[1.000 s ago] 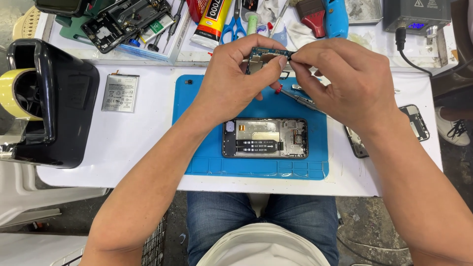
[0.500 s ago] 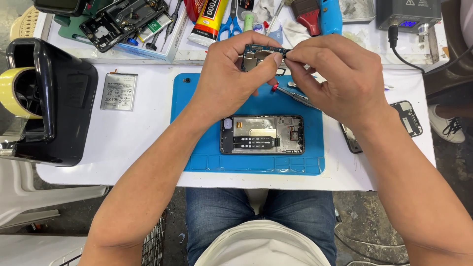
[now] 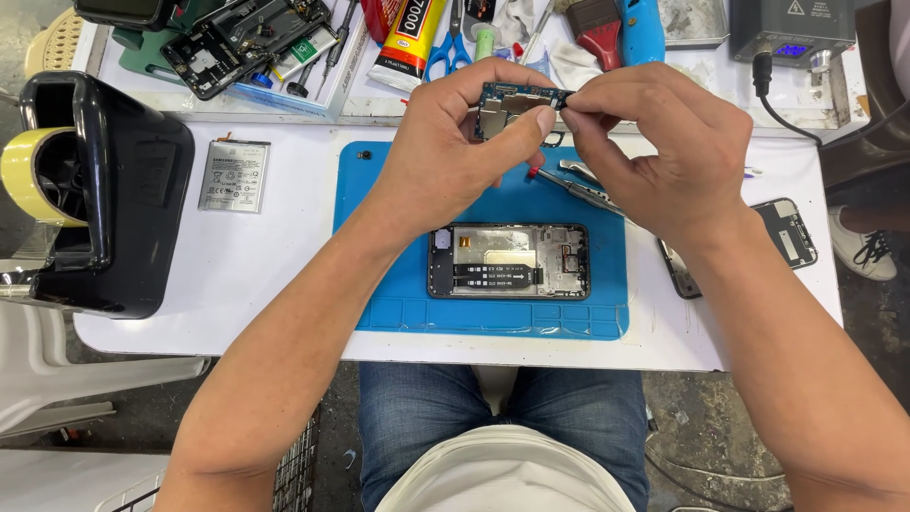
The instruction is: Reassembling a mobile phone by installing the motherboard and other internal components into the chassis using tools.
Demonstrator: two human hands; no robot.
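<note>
The white desk (image 3: 284, 246) carried a blue work mat (image 3: 379, 237), and on the mat lay an opened phone frame (image 3: 509, 261), long axis left to right. Above the mat's far edge both hands held a small circuit board (image 3: 517, 100) off the surface, long axis also left to right. The left hand (image 3: 445, 156) pinched its left and middle part; the right hand (image 3: 654, 147) pinched its right end, perhaps around a small connector. Tweezers (image 3: 583, 190) lay beneath.
</note>
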